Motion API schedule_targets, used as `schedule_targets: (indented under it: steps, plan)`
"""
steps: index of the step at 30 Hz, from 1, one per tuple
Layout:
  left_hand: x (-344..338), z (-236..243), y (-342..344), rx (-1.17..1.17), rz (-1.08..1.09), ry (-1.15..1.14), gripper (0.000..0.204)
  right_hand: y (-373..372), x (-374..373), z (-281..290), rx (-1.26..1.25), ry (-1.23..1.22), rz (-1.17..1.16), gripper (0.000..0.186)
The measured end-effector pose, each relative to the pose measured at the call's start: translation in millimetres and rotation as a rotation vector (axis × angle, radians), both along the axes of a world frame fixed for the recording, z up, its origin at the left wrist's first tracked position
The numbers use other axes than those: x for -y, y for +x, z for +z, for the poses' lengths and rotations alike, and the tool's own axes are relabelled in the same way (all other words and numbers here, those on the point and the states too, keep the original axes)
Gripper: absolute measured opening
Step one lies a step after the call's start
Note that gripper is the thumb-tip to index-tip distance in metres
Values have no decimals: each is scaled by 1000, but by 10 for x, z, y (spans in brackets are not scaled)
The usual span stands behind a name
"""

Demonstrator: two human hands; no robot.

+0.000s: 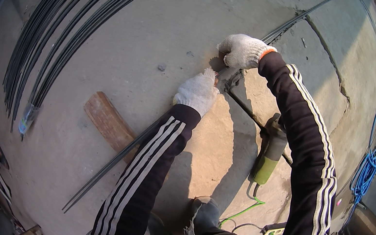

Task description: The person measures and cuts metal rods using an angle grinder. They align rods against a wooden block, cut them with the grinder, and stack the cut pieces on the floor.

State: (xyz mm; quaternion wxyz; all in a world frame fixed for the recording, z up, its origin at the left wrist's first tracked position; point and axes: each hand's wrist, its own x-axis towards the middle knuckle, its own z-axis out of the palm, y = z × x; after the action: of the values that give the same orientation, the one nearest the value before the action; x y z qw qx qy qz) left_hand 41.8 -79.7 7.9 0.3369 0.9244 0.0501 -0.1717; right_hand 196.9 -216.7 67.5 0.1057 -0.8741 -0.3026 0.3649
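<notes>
Nearest the camera: a grey shoe (205,215) and torn trouser knee at the bottom edge, w/ a thin green power cord (243,210) curling on the concrete floor (162,30) just beside them and a socket strip (274,228) to the right. Both forearms in dark sleeves w/ white stripes run up from here, covering much of the floor between. Next up, a green-and-grey angle grinder (269,156) lies on the concrete, right against the right sleeve, untouched. To the left, a reddish flat wooden board (109,124) lies aslant, w/ thin dark steel rods (114,165) crossing over it and passing under the left sleeve. Further out, the left hand (198,92), white knit glove, fingers pressed down on the rods' meeting point; the right hand (243,51), same glove w/ orange cuff, curled tight around the rod end there, just beside the left. What's pinched under the left glove – can't tell, hidden. A dark bar runs from the hands toward the grinder. Far left: a big bundle of long dark steel rods (58,33) fanned out, well apart. Far right: blue coiled rope (374,157) by gravel.
</notes>
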Motion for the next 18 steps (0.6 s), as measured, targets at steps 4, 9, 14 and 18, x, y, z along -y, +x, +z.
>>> schedule_targets:
  steps: [4, 9, 14, 18]
  plan:
    - [3, 7, 10, -27, 1, 14, 25, -10, -58, 32, 15, -36, 31, 34]
    - [0, 34, 20, -48, -22, 27, 27, -28, -129, 48, 70, -91, 98, 37]
    - [6, 58, 34, -55, -49, 87, 28, -39, -156, 60, 56, -89, 79, 40]
    - [6, 41, 29, -49, -57, 78, 29, -18, -181, 61, 54, -134, 128, 41]
